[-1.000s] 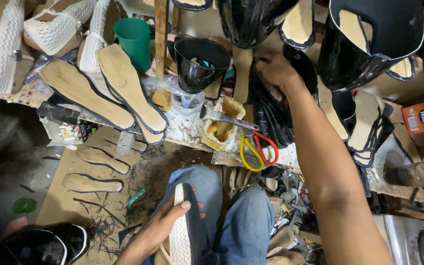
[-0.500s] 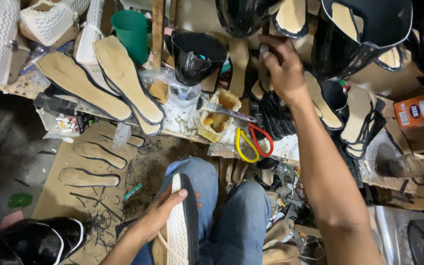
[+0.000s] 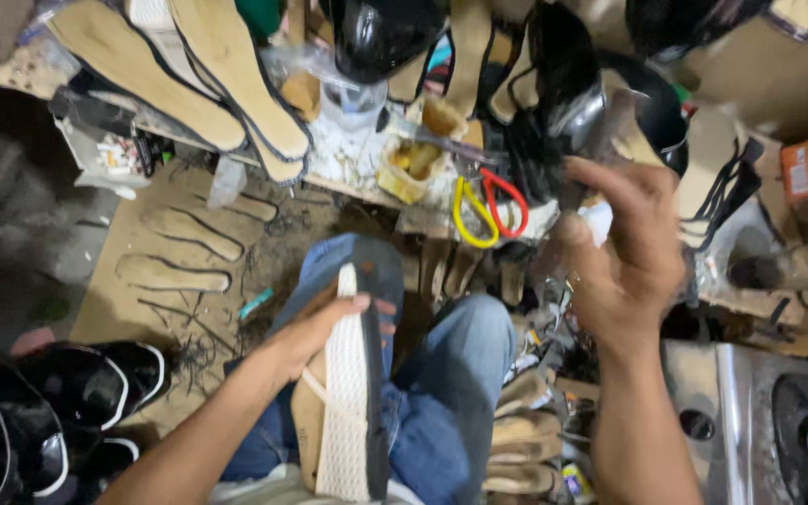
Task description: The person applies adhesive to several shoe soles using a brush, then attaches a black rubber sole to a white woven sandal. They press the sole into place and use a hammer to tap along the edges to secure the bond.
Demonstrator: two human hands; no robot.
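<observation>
While gripping, left hand [image 3: 315,332] on sandal [image 3: 348,393] (white-strapped).

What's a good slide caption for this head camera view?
Left hand steadies a white woven sandal on the lap; right hand hovers near yellow-and-red scissors.
</observation>
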